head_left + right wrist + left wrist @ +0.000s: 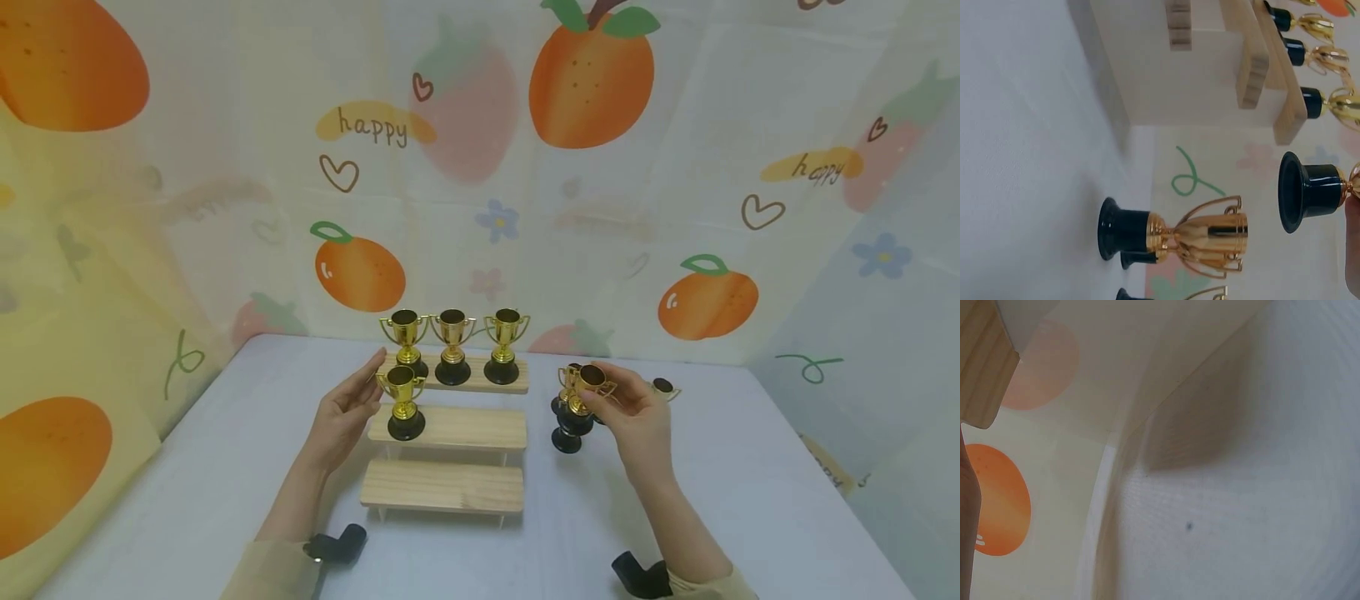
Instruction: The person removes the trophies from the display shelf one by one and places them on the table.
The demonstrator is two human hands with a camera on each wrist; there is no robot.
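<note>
My right hand (633, 417) pinches a small gold trophy (592, 379) by its stem, to the right of the shelf. Its black base (1319, 187) hangs clear of the table in the right wrist view. A standing trophy (1213, 237) is below it, with others partly hidden behind. My left hand (341, 421) rests at the left end of the wooden stepped shelf, fingers extended beside the top board (480, 382). Close to those fingers, a yellow-gold trophy (405, 404) stands at the left of the middle board (472, 427).
Three trophies stand along the top board, including one at its right end (506, 346). The bottom board (442, 487) is bare wood. Another trophy (663, 387) shows behind my right hand. A white cloth (225, 467) covers the table, and a fruit-printed curtain (465, 242) hangs behind.
</note>
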